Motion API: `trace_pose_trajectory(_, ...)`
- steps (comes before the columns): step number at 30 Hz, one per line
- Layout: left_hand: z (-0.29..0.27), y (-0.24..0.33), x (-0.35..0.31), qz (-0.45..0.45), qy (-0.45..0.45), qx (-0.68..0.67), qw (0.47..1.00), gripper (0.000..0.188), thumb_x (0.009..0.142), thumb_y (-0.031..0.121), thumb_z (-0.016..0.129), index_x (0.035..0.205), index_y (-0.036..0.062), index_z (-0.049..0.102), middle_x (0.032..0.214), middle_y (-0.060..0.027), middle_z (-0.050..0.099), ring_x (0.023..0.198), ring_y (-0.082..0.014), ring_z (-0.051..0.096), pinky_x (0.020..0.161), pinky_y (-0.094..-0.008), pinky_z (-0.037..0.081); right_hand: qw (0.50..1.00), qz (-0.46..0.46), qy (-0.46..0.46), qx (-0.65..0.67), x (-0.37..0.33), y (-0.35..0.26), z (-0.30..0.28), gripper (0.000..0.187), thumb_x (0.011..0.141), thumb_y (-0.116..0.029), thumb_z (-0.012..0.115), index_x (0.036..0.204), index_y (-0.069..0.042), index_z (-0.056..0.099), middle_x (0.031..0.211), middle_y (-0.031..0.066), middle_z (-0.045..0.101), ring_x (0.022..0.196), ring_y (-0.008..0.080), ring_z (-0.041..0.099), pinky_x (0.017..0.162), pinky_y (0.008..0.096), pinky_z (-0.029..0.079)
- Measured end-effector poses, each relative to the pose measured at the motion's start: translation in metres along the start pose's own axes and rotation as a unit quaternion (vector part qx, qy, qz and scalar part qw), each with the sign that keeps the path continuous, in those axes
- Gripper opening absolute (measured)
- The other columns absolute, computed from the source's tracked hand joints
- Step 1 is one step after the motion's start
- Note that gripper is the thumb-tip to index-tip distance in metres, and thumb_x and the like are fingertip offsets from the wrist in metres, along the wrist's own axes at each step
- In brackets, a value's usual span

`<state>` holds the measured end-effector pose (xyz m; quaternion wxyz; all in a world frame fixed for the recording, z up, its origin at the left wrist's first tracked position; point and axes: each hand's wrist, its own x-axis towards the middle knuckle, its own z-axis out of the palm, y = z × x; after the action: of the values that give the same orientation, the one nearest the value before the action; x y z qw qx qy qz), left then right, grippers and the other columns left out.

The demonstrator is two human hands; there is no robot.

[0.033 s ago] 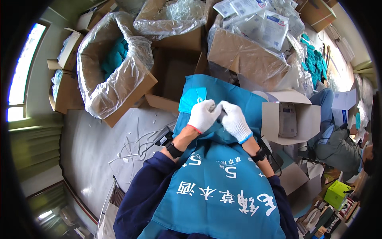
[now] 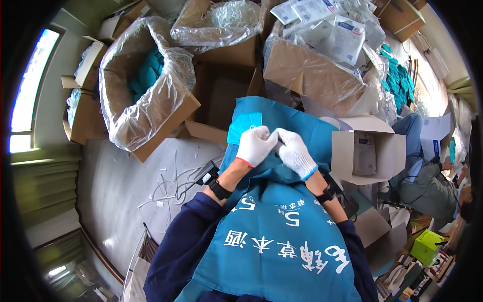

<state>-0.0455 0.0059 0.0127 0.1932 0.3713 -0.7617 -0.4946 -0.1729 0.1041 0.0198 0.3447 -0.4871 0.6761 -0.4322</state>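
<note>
My left hand (image 2: 254, 146), in a white knit glove with a red cuff edge, has its fingers curled and pinched. My right hand (image 2: 297, 155), in a white glove with a blue cuff edge, is closed too, and its fingertips meet the left ones. Whatever lies between the fingers is too small or hidden to make out. Just beyond my left hand lies a bright teal folded piece that looks like a face mask (image 2: 243, 127), partly covered by the glove. Both hands are above a darker teal cloth (image 2: 307, 123), in front of my teal apron (image 2: 282, 211) with white lettering.
Ahead on the left stands a plastic-lined carton (image 2: 171, 108) holding teal pieces (image 2: 148, 75). Another carton (image 2: 312, 68) is heaped with clear-wrapped packets (image 2: 347, 40). An open white box (image 2: 342, 156) is right of my hands. A seated person (image 2: 427, 186) is farther right. Cords (image 2: 168, 189) lie on the floor.
Both hands keep the same pinched pose, fingertips together. The whole view has shifted very slightly.
</note>
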Motion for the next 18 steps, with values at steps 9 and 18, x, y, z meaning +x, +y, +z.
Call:
trace_pose_trajectory(9, 0.001, -0.094, 0.075, -0.154, 0.197, 0.120, 0.961, 0.009, 0.069, 0.009, 0.063, 0.066, 0.0012, 0.065, 0.063, -0.0184, 0.059, 0.051, -0.0196, 0.056, 0.054, -0.0368, 0.046, 0.953, 0.189, 0.064, 0.229, 0.046, 0.034, 0.087, 0.032, 0.098, -0.027, 0.051, 0.093, -0.001, 0.068, 0.072, 0.0072, 0.063, 0.065, 0.0166, 0.059, 0.063, 0.0326, 0.046)
trace_pose_trajectory(18, 0.032, -0.080, 0.071, -0.113, 0.146, 0.260, 0.948, 0.009, 0.076, 0.014, 0.063, 0.070, 0.0115, 0.069, 0.075, -0.0151, 0.069, 0.073, -0.0346, 0.068, 0.064, -0.0413, 0.052, 0.942, 0.262, 0.097, 0.188, 0.010, 0.038, 0.067, 0.033, 0.095, -0.029, 0.055, 0.074, -0.005, 0.059, 0.065, 0.0038, 0.056, 0.060, 0.0141, 0.052, 0.059, 0.0326, 0.042)
